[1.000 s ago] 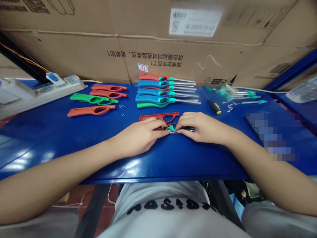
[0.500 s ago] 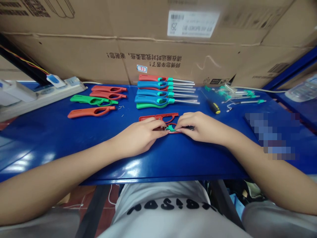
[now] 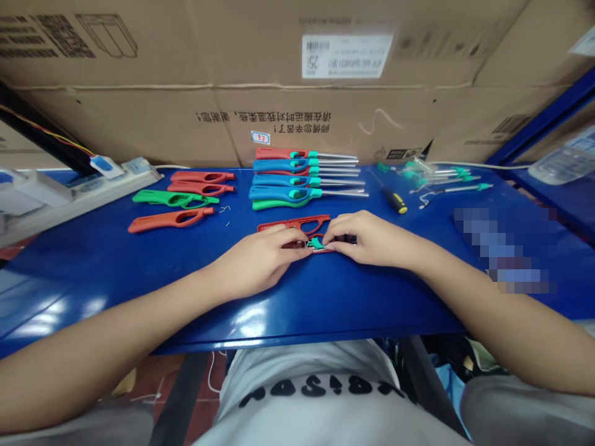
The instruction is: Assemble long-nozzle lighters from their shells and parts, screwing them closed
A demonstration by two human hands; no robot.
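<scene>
One half of a red lighter shell (image 3: 318, 251) lies on the blue table in front of me, with a green trigger piece (image 3: 316, 243) in it. Its matching red half (image 3: 292, 223) rests just behind. From the left, the bent, pinched fingers of my left hand (image 3: 263, 257) grip the near half beside the trigger. My right hand (image 3: 365, 238) is closed at the other end, its thumb and fingertips pinched on the shell next to the green piece. Thin wire ends show by my left fingertips. My fingers hide much of the shell and any smaller parts.
Several gas lighters with metal tubes (image 3: 297, 181) lie stacked behind my hands. Red and green lighter shells (image 3: 174, 220) and tiny metal bits (image 3: 225, 209) are to the left. A screwdriver (image 3: 395, 201), tube assemblies (image 3: 446, 178) and a power strip (image 3: 106, 179) flank them, before a cardboard box (image 3: 153, 124).
The camera view has shifted slightly, so the whole scene sits a little lower and further left. Both hands keep their hold on the shell, with hardly any finger movement visible.
</scene>
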